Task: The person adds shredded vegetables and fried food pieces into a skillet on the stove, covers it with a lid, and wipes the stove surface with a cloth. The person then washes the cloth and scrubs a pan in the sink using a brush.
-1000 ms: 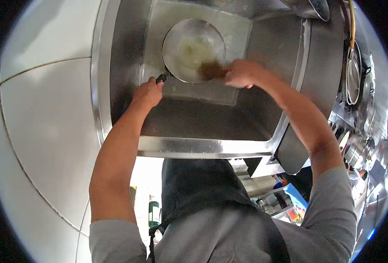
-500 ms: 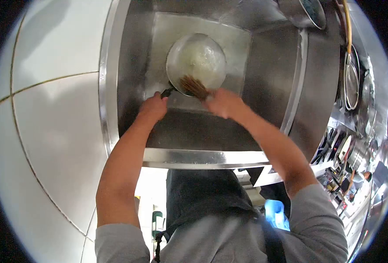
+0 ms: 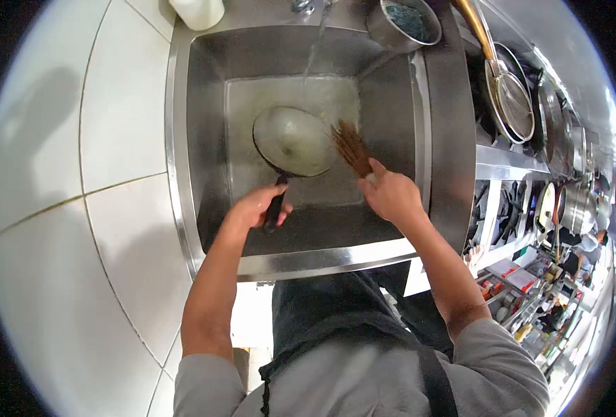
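A round metal frying pan [image 3: 292, 141] with a black handle is in the sink [image 3: 301, 224], tilted, its inside wet and pale. My left hand [image 3: 258, 207] is closed around the handle, on the side toward me. My right hand [image 3: 393, 194] grips a bamboo scrubbing brush [image 3: 352, 147], with its brown bristles pointing at the pan's right rim. The bristle tips are beside the rim; whether they touch it I cannot tell. Shallow cloudy water [image 3: 242, 139] covers the sink's bottom.
Water runs from a tap [image 3: 302, 6] at the sink's far edge. A metal pot [image 3: 404, 26] with a dark bluish scouring pad inside stands at the far right corner, a white container [image 3: 199, 12] at the far left. Strainers [image 3: 513, 105] lie on the right; white tiles [image 3: 124, 243] line the left.
The brush has left the pan's inside and moved right, past its rim. The pan has tilted and come closer to me. My view has shifted, bringing the tap and running water into sight.
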The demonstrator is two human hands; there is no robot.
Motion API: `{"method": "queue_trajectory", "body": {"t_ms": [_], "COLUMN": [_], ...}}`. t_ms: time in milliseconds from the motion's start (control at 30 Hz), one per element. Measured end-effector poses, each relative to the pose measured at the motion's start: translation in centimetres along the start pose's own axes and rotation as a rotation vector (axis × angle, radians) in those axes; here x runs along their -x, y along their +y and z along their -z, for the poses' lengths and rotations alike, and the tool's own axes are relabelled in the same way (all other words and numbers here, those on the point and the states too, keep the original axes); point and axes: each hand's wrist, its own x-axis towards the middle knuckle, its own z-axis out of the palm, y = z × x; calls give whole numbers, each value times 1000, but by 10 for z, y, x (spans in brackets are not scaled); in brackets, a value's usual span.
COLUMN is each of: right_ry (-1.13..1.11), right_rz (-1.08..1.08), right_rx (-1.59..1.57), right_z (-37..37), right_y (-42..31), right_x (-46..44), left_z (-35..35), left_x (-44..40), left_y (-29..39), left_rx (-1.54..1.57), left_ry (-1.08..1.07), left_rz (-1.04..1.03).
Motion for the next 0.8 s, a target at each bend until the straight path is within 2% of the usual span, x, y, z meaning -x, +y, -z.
{"method": "queue_trajectory", "body": {"t_ms": [67, 133, 167, 200, 300, 333, 367, 433, 500, 567, 667, 733, 767, 800], "right_ry": [-88, -265, -354, -347, -322, -315, -311, -429, -480, -461, -412, -161, 60, 228], "right_rz": [-79, -28, 1, 20, 46, 41, 37, -1, 19, 102, 26, 8, 92, 167], "right_rx": [224, 318, 364, 404, 515, 541, 566, 504, 495, 542, 338, 197, 129, 2], "right_z": [3, -15, -30, -49, -107, -126, -133, -137, -133, -114, -49, 3, 38, 59], "right_y": [12, 21, 26, 27, 35, 43, 45, 49, 51, 46, 27, 18, 6, -4], "right_x": [6, -8, -15, -18, -30, -31, -30, -36, -40, -40, -51, -64, -64, -77], "left_z": [-21, -34, -45, -48, -84, -94, -100, -106, -109, -113, -108, -113, -117, -104], "left_x": [-6, -14, -24, -39, -30, -28, -30, -36, -47, -54, -66, -65, -57, -73], "left_y": [45, 112, 147, 183, 254, 266, 274, 289, 295, 300, 293, 269, 249, 218], "left_rx": [482, 929, 1014, 1041, 1113, 1145, 1168, 1226, 1222, 1226, 1158, 1296, 1408, 1317], "left_ry": [-144, -327, -207, -215, -66, -30, -3, 70, 79, 71, 18, -75, -136, -315], "left_rz": [-3, 58, -54, -96, -107, -86, -152, -76, -151, -188, -204, -120, -92, 45]}}
